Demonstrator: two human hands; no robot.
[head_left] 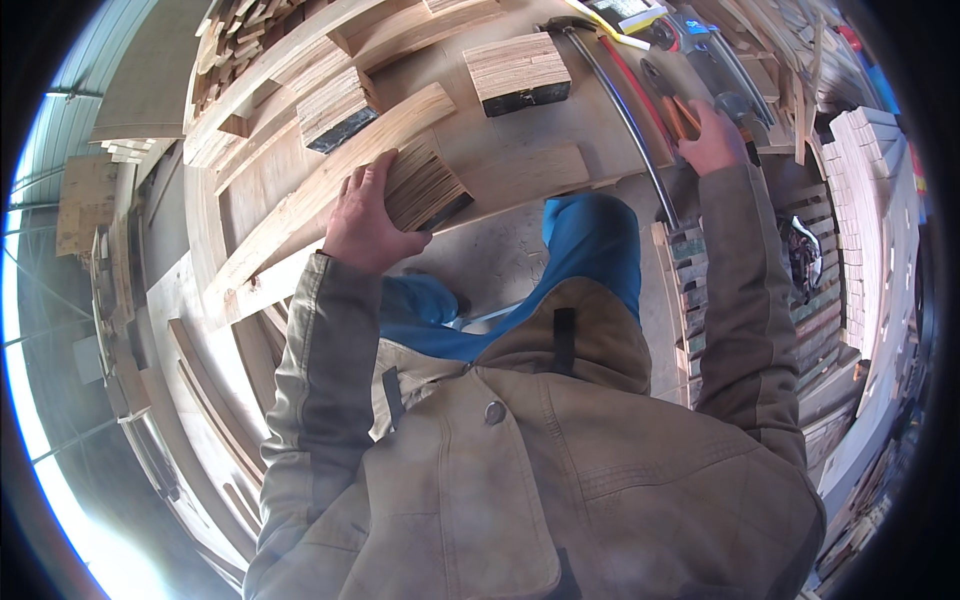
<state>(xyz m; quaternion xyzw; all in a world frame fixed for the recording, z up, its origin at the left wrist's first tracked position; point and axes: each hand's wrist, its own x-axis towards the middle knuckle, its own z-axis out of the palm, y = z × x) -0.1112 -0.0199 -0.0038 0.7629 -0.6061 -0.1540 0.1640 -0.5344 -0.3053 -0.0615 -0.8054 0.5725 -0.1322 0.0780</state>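
Note:
My left hand [367, 218] grips the end of a laminated wood block [425, 185], its fingers along the far left side and its thumb at the near edge. Dark paint or coating covers one face of that block. Over at the right of the bench, my right hand [716, 142] has its fingers closed at the orange handles of a pair of pliers [682, 117], whose dark jaws point away from me. Part of the handles is hidden by the fingers. Two similar blocks with black faces, one left [338, 108] and one in the middle [517, 72], lie farther back.
A curved wooden piece [400, 125] lies behind the held block, and a flat board [525, 172] beside it. A long metal bar [620, 110] and a red bar [637, 90] lie left of the pliers. Slatted pallets [815, 330] and stacked timber [868, 190] stand at right.

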